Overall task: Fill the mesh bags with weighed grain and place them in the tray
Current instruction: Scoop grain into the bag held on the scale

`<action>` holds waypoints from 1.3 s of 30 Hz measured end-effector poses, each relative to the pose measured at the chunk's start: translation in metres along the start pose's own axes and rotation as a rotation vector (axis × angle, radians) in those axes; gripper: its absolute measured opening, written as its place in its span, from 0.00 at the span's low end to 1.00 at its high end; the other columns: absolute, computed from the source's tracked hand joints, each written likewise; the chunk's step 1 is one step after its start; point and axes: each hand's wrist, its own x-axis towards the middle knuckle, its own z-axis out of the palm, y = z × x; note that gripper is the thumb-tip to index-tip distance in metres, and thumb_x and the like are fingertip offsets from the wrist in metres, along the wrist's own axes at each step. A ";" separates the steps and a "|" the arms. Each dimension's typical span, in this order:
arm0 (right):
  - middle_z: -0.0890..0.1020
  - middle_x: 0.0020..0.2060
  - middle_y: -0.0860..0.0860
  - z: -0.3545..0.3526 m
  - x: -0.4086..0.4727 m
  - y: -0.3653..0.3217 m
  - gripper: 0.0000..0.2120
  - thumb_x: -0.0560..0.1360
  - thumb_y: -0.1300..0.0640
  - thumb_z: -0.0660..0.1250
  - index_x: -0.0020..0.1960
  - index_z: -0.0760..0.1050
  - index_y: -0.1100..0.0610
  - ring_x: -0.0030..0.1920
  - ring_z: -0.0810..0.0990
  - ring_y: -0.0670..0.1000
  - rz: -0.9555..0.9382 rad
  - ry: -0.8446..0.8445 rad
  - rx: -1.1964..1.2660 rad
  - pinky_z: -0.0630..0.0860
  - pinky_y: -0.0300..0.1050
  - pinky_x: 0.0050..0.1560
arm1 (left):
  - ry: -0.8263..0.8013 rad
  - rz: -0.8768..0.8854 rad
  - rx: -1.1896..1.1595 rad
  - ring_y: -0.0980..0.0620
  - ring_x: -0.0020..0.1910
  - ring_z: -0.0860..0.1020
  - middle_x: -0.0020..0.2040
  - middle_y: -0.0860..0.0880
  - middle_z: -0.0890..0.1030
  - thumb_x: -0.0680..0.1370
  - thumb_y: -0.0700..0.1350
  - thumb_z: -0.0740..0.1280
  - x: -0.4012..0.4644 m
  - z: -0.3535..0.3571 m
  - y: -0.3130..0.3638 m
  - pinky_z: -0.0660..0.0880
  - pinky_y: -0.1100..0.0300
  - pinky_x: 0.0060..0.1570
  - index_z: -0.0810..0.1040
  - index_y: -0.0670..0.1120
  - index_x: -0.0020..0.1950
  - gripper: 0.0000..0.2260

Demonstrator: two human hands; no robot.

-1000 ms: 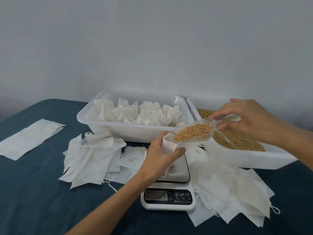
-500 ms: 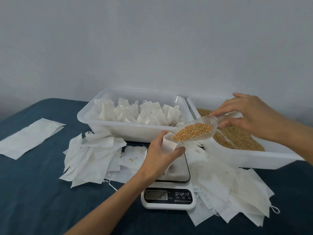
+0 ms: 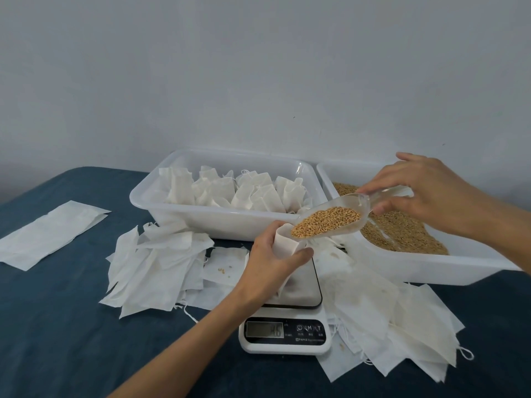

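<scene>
- The left hand (image 3: 268,262) is wrapped around an open mesh bag (image 3: 284,242) and holds it upright on the plate of the kitchen scale (image 3: 287,320).
- The right hand (image 3: 425,191) pinches the handle of a clear plastic scoop (image 3: 339,216); the scoop is full of brown grain (image 3: 326,222) and its front lip is right at the mouth of the bag, tilted down toward it.
- The display of the scale shows digits, but I cannot read them surely.
- Behind the scale stands a white tray (image 3: 201,219) with many filled bags (image 3: 244,191) standing in it.
- To the right is a second white tray (image 3: 431,268) with loose grain inside.
- Empty flat bags lie in piles (image 3: 155,265) on the blue table (image 3: 57,326), on both sides of the scale.
</scene>
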 end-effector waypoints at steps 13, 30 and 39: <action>0.82 0.51 0.35 0.000 0.002 -0.001 0.20 0.71 0.52 0.76 0.54 0.75 0.30 0.59 0.76 0.41 0.012 -0.005 0.015 0.53 0.50 0.79 | -0.012 0.016 0.000 0.48 0.47 0.83 0.49 0.51 0.85 0.75 0.46 0.77 0.000 0.000 0.000 0.79 0.61 0.43 0.81 0.55 0.55 0.11; 0.83 0.51 0.35 0.002 0.002 0.001 0.19 0.72 0.54 0.76 0.55 0.77 0.32 0.58 0.76 0.37 -0.007 0.002 0.008 0.52 0.46 0.79 | -0.007 0.000 0.000 0.52 0.46 0.83 0.48 0.52 0.86 0.76 0.44 0.77 0.000 -0.001 0.000 0.78 0.63 0.43 0.81 0.53 0.56 0.12; 0.83 0.51 0.35 0.002 0.002 -0.001 0.19 0.72 0.52 0.76 0.55 0.77 0.32 0.59 0.76 0.38 0.000 0.001 0.018 0.51 0.45 0.78 | -0.004 0.007 0.001 0.55 0.44 0.82 0.48 0.52 0.85 0.75 0.46 0.77 0.000 -0.001 0.000 0.77 0.63 0.41 0.81 0.55 0.55 0.11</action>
